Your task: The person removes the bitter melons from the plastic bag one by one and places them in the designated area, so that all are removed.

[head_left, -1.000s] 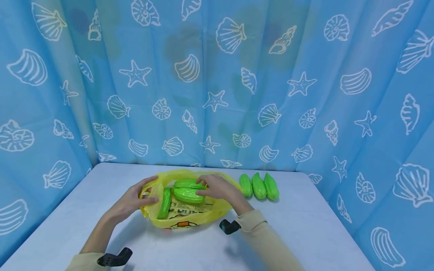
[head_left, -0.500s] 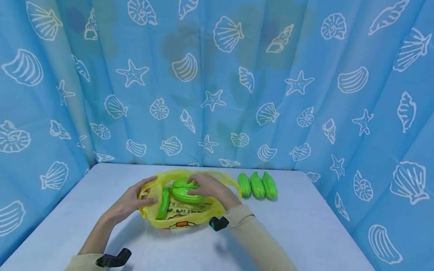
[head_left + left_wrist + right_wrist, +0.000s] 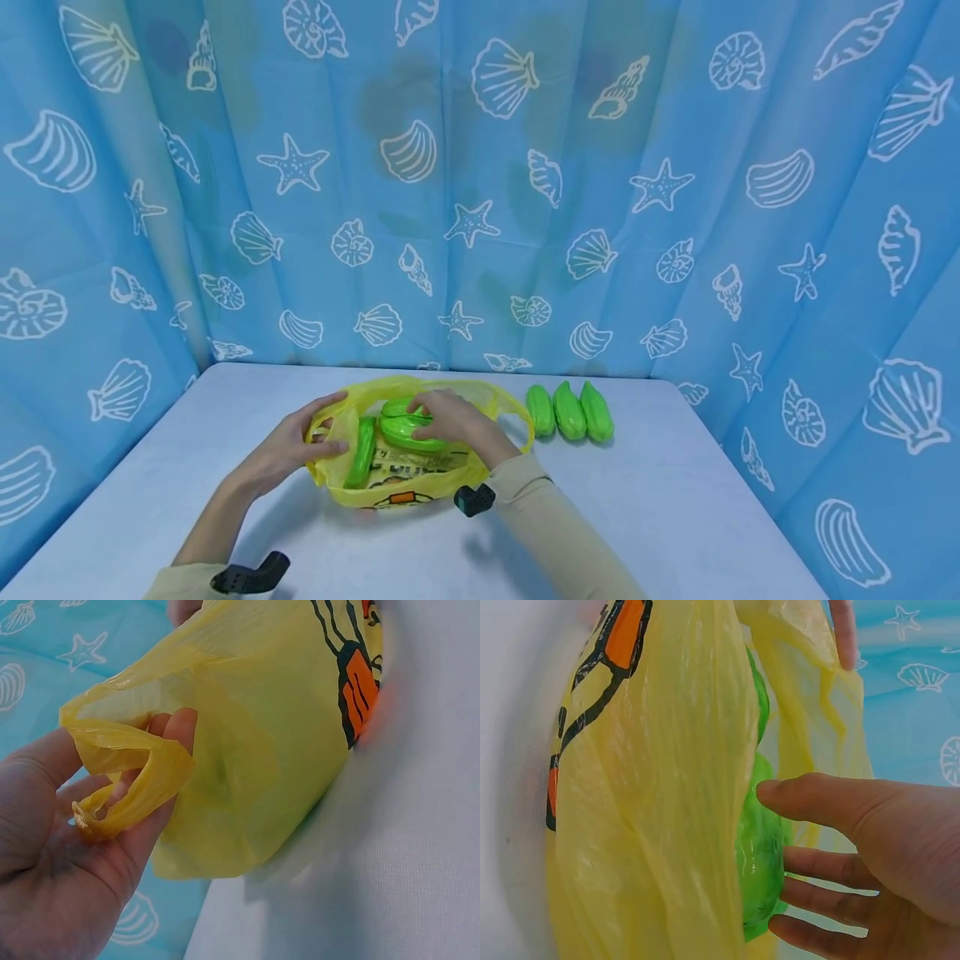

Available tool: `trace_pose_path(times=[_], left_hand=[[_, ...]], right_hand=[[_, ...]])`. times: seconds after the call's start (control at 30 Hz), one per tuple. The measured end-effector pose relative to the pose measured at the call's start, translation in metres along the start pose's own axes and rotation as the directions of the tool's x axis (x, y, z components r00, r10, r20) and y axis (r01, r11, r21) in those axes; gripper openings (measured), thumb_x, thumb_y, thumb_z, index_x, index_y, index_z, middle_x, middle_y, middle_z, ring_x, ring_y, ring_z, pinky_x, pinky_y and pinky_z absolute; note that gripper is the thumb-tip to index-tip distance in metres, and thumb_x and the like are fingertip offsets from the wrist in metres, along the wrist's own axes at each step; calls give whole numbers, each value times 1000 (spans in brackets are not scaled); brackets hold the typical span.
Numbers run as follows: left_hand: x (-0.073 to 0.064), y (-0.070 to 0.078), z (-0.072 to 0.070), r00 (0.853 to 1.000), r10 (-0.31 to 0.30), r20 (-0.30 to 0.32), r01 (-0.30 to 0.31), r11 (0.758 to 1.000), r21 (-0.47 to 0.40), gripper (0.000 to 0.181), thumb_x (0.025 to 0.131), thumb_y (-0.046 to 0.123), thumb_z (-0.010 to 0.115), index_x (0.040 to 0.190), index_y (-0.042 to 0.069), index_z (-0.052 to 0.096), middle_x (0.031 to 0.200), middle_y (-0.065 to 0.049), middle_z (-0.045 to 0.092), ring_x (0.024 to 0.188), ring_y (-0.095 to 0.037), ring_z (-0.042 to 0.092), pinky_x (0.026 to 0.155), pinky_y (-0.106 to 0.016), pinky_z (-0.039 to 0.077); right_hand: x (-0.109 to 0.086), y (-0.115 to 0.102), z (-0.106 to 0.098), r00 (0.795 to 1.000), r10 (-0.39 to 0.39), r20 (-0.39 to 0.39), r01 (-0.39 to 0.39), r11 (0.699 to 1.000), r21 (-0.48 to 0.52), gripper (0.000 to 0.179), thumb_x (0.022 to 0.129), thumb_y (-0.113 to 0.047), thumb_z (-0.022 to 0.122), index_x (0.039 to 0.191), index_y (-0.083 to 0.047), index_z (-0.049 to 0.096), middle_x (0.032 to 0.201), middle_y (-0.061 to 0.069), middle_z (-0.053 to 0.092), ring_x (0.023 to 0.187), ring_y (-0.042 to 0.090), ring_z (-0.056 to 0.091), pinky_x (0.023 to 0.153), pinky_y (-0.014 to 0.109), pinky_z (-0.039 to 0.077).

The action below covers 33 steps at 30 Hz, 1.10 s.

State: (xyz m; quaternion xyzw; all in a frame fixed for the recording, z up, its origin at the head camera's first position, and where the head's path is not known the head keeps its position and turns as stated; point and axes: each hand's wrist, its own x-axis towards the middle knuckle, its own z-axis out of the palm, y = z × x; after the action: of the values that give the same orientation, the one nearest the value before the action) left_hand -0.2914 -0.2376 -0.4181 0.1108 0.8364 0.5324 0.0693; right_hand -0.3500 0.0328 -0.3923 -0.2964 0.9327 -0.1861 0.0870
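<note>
A yellow plastic bag lies with its mouth spread wide. My left hand grips its left side, and in the left wrist view the fingers go through a bunched handle loop. Inside are three shiny green ridged gourds: one gourd lies lengthwise at the left, a front gourd lies crosswise, and a back gourd sits behind it. My right hand reaches in over the crosswise pair, its fingers extended and loose. In the right wrist view its fingertips are right at a green gourd.
Three more green gourds, such as the middle gourd, stand in a row on the white table right of the bag. A loose bag handle arches close to them. Behind hangs a blue shell-print curtain.
My right hand has moved left, further over the crosswise gourds, and the bag's right handle shows more behind it. My left hand keeps its grip on the bag.
</note>
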Motion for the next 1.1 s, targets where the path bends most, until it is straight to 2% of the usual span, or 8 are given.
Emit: trace_pose_path(times=[0.57,0.8,1.1], left_hand=[[2,-3,1,1000,-23,-15,23,1000,3,87,83,34,77,154,26,28,146,-12,43,106,-23,55,87,-29,50],[0,1,0,1000,-12,-7,12,1000,4,87,85,33,76,156,23,26,149,-14,41,107,-22,56,89,-29,50],[-1,0,-1,1000,-11,-11,11,1000,11,87,85,33,76,155,24,26,149,-13,42,106,-21,57,89,-29,50]], right_hand=[[4,4,9,998,66,-2,-66,997,32,48,86,-19,76,131,-17,60,126,7,65,121,23,58,95,33,51],[3,5,8,996,85,6,-85,995,48,49,86,-20,75,132,-18,59,125,6,66,123,24,54,96,35,50],[-1,1,9,996,91,4,-92,994,53,49,86,-21,76,132,-17,59,126,6,65,120,22,58,95,34,51]])
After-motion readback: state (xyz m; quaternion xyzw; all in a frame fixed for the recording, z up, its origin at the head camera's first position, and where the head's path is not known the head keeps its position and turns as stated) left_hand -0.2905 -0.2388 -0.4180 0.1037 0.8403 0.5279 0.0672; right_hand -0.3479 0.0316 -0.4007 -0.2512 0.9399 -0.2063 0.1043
